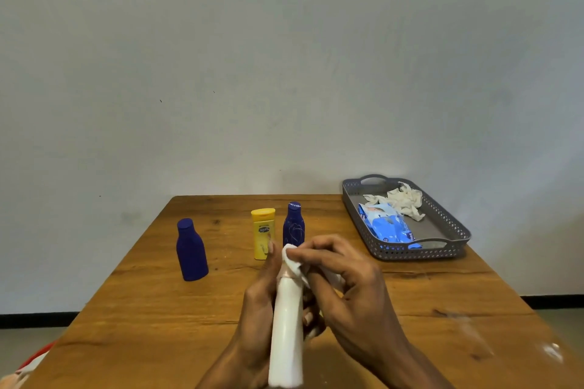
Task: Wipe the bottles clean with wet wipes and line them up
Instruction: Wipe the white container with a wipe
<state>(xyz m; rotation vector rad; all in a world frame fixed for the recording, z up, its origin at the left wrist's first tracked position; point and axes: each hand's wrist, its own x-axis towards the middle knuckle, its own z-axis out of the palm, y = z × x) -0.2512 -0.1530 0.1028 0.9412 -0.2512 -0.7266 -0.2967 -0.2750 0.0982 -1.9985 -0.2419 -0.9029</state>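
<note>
I'm wiping the cap end of the white bottle (286, 328), held above the near edge of the counter (442, 294); I'd judge it best to turn the bottle slowly while rubbing around the neck seam. My left hand (257, 303) is curled round the bottle's body; my right hand (344, 278) pinches the wet wipe (292, 259) against the cap, the two hands close together. Three other bottles stand farther back.

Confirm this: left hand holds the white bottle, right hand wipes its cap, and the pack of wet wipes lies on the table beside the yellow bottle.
Not quite. In the head view the pack of wet wipes lies in the grey tray, not beside the yellow bottle. The rest holds: the left hand holds the white bottle and the right hand wipes its cap.
</note>
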